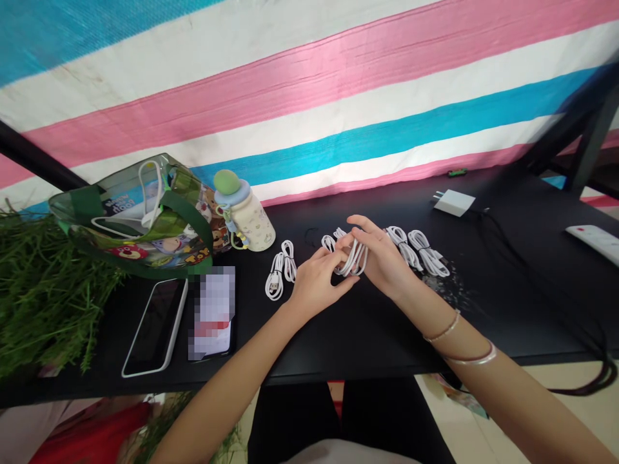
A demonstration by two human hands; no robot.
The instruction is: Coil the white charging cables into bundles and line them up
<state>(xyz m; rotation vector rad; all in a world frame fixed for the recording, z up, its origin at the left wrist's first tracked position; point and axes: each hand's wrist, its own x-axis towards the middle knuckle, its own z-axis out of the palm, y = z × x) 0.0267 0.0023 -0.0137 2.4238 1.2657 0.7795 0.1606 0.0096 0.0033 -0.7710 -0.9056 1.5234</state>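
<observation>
Between my two hands is a coiled white charging cable [356, 259], lifted a little above the black table. My left hand [316, 277] pinches the coil from its left side. The fingers of my right hand [382, 258] are curled round its other side. Behind my fingers, part of another white cable coil [329, 242] shows, mostly covered. Left of my left hand lie two tied white cables [275, 277], one with a USB plug visible. Just right of my right hand are more bundled white cables [428, 253] with dark ties.
A green clear bag [145, 219] and a cream bottle [251, 222] stand at the back left, with two phones [157, 325] in front and green foliage [43, 283] at the left edge. To the right are a white charger [454, 202], a black cord [527, 264] and a white remote [597, 241].
</observation>
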